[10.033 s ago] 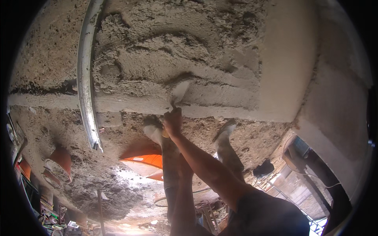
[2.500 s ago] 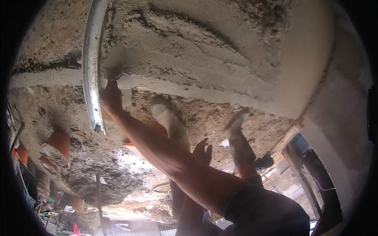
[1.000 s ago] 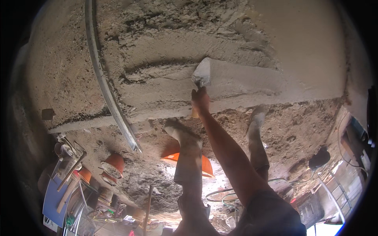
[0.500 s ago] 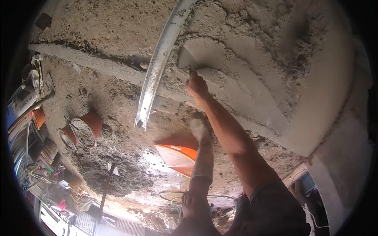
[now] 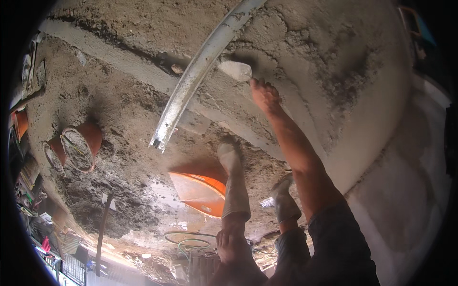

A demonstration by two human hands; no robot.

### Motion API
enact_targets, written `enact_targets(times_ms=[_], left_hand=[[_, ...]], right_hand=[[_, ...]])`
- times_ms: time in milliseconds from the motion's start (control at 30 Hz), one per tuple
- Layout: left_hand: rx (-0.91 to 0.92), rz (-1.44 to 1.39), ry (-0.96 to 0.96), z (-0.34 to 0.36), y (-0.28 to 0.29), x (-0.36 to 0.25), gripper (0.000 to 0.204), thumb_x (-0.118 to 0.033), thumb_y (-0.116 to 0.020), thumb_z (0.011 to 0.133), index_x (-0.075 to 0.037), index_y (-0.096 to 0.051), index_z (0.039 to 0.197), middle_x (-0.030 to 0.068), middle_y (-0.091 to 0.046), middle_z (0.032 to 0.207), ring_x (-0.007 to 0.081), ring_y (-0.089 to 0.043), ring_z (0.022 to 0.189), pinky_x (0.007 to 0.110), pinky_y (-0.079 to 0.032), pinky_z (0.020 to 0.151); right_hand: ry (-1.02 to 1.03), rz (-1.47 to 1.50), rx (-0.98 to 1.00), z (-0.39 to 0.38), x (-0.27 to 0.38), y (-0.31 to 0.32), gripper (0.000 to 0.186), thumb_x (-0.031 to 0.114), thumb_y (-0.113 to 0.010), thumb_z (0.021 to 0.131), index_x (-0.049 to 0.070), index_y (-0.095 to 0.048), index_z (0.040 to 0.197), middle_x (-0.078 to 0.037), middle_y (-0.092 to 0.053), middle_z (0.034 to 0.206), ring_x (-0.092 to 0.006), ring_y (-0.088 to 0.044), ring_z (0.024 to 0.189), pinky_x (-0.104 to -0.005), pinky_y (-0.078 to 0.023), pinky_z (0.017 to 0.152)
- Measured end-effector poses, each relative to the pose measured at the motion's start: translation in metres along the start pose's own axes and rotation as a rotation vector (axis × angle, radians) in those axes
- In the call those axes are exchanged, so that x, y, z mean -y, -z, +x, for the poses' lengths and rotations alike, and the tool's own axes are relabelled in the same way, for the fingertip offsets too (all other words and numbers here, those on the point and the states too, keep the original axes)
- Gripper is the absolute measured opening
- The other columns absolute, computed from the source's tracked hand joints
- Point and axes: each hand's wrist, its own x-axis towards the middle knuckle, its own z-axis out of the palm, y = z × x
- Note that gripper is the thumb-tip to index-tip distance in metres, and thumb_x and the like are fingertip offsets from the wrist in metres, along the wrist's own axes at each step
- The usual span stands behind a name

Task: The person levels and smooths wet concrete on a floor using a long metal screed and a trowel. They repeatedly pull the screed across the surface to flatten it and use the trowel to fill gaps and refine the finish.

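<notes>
My right hand (image 5: pixel 265 97) is closed around the handle of a trowel with a pale, rounded blade (image 5: pixel 235 71). The blade is tilted so its face catches the light, over the wet grey mortar (image 5: pixel 305 100); whether it touches cannot be told. Just left of the blade lies a long metal straightedge (image 5: pixel 195 71), running diagonally across the ground. My left hand (image 5: pixel 230 243) rests on my left knee with its fingers laid over it and nothing visible in it.
An orange tub (image 5: pixel 202 193) lies beside my left boot (image 5: pixel 230 159); my right boot (image 5: pixel 286 205) stands farther right. Two orange buckets (image 5: pixel 90 138) lie at the left. A long handle (image 5: pixel 102 233), a coiled hose (image 5: pixel 191 238) and a smooth mortar band (image 5: pixel 367 138) are around.
My right hand has drawn the trowel back from the mortar, and its blade has turned to a brighter face. The view has shifted, bringing my right boot into sight. The left hand stays on the knee.
</notes>
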Motion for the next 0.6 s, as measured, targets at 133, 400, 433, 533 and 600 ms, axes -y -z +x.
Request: enact_targets(times_ms=[133,400,433,533,600], left_hand=[[-0.059,-0.011,0.050,-0.003,-0.009,0.008,0.037,-0.018,-0.063,0.088,-0.004,-0.060,0.122,0.0181,-0.064,0.120,0.0362,-0.062,0.099,0.049,-0.049,0.087],[-0.151,0.035,-0.060,0.048,0.031,0.012,0.034,-0.015,-0.061,0.091,-0.004,-0.061,0.123,0.0177,-0.064,0.121,0.0365,-0.062,0.106,0.048,-0.049,0.091],[-0.123,0.054,-0.026,0.066,0.049,0.000,0.034,-0.014,-0.061,0.091,-0.004,-0.060,0.123,0.0178,-0.064,0.122,0.0366,-0.062,0.107,0.048,-0.049,0.091],[-0.215,0.079,-0.010,0.098,0.062,-0.009,0.039,-0.011,-0.062,0.091,0.001,-0.056,0.127,0.0220,-0.062,0.121,0.0389,-0.059,0.112,0.049,-0.050,0.093],[-0.177,0.042,0.107,0.132,0.073,0.002,0.036,-0.019,-0.063,0.090,-0.002,-0.060,0.122,0.0184,-0.066,0.110,0.0373,-0.064,0.102,0.046,-0.054,0.084]], right_hand=[[-0.192,0.060,-0.011,0.063,-0.041,0.049,0.042,0.022,-0.037,0.105,0.005,-0.046,0.142,-0.019,-0.063,0.129,-0.0376,-0.062,0.117,-0.0470,-0.052,0.098],[-0.386,0.458,0.136,0.115,-0.107,0.123,0.037,0.025,-0.054,0.096,0.000,-0.061,0.121,-0.022,-0.069,0.106,-0.0348,-0.067,0.100,-0.0478,-0.055,0.082],[-0.382,0.619,0.192,0.113,-0.107,0.144,0.035,0.027,-0.056,0.096,0.000,-0.061,0.118,-0.021,-0.068,0.104,-0.0336,-0.068,0.095,-0.0485,-0.056,0.077],[-0.626,1.619,0.229,0.057,-0.095,0.179,0.043,0.040,-0.066,0.093,0.006,-0.055,0.117,-0.012,-0.060,0.087,-0.0238,-0.060,0.072,-0.0430,-0.053,0.063],[-0.606,1.666,0.143,0.027,-0.102,0.154,0.047,0.040,-0.075,0.088,0.005,-0.056,0.112,-0.011,-0.061,0.088,-0.0245,-0.063,0.075,-0.0418,-0.053,0.058]])
